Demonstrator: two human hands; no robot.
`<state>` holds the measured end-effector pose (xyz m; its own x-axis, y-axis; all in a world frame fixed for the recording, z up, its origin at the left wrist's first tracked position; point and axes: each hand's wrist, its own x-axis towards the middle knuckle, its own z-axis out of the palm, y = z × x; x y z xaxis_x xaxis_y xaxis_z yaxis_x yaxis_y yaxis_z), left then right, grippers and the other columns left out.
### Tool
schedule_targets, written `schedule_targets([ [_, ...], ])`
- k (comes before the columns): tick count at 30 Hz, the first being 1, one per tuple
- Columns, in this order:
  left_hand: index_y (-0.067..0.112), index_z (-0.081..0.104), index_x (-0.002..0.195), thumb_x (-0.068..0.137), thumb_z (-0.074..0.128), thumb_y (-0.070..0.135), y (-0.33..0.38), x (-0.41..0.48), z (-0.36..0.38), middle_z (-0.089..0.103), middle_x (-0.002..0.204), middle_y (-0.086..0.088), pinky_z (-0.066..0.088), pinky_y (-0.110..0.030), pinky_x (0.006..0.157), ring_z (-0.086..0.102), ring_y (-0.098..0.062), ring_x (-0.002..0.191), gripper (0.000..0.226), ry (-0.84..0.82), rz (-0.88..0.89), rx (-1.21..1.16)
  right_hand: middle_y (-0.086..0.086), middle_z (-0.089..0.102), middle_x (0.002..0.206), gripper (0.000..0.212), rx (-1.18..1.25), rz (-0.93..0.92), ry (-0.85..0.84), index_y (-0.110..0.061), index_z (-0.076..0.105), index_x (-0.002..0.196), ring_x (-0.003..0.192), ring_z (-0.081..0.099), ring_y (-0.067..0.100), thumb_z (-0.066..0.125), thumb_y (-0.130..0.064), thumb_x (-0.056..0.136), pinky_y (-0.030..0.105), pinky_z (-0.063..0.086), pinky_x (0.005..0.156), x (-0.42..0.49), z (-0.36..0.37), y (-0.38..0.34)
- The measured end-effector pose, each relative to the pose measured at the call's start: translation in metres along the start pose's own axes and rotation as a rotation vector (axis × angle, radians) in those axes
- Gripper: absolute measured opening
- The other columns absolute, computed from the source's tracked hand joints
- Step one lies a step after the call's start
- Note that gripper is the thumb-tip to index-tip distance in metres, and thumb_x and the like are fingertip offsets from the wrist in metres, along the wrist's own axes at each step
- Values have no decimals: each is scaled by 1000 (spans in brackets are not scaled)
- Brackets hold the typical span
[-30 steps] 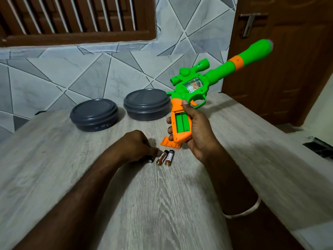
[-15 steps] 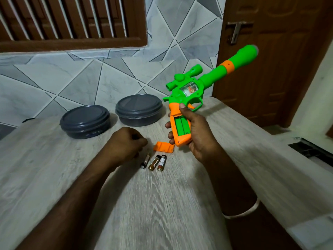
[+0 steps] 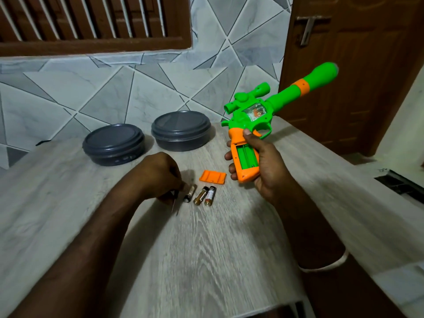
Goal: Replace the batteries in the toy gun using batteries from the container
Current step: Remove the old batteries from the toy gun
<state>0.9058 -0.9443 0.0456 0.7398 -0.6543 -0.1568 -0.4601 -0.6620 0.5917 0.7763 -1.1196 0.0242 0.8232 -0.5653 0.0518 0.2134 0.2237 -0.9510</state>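
Note:
My right hand (image 3: 266, 166) grips the orange handle of the green toy gun (image 3: 252, 115), held above the table with its barrel pointing up and to the right. The battery compartment (image 3: 246, 157) in the handle is open and shows no batteries. Its orange cover (image 3: 212, 177) lies on the table just left of the handle. Three batteries (image 3: 200, 195) lie side by side in front of the cover. My left hand (image 3: 160, 175) hovers just left of them, fingers curled round a thin tool (image 3: 174, 203) that is blurred and points down at the table.
Two grey round containers with lids on (image 3: 113, 144) (image 3: 181, 130) stand at the back of the wood-grain table (image 3: 206, 249), against the tiled wall. A brown door is at the right, past the table's right edge.
My left hand lifted off the leftmost battery and came back down beside it with the thin tool. The orange cover, first at the gun's handle, now lies on the table. The gun barely moved.

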Motion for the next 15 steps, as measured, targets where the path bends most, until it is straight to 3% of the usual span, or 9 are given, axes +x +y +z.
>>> schedule_targets([
  [8,12,70,96,81,83,23,-7,1,1,72,83,-6,52,-21,54,69,-13,64,23,-45,-87,56,16,66,78,53,-1,41,-42,7,58,122,49,61,23,43,-40,103,29,51,43,-1,6,6],
  [13,10,71,95,82,83,27,-6,1,3,73,82,-8,58,-29,67,71,-17,69,25,-51,-90,74,15,67,77,56,-8,47,-30,10,57,124,50,61,23,44,-40,103,29,51,44,-3,6,7],
  [15,11,71,93,83,81,31,-7,2,3,72,80,-5,53,-26,62,68,-15,69,24,-37,-85,112,15,68,77,57,-10,54,-31,10,57,125,49,61,23,44,-41,102,29,52,44,-3,6,7],
])
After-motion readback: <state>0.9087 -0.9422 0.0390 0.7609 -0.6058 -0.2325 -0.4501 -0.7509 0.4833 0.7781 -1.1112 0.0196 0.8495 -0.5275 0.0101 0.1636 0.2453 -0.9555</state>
